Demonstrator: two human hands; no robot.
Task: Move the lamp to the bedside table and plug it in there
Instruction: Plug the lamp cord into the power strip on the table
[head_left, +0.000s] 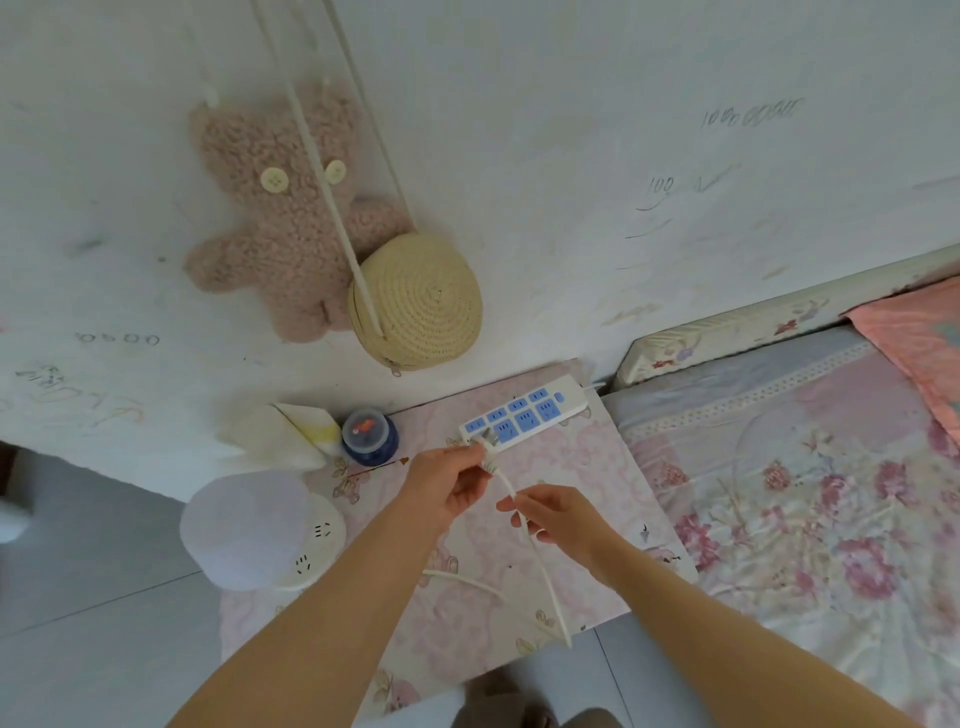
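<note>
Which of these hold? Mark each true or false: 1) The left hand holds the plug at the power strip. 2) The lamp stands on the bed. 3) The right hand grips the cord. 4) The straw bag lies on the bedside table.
1) True: the left hand pinches the plug at the near end of the power strip.
2) False: the lamp stands on the bedside table.
3) True: the right hand grips the cord.
4) False: the straw bag hangs against the wall.
</note>
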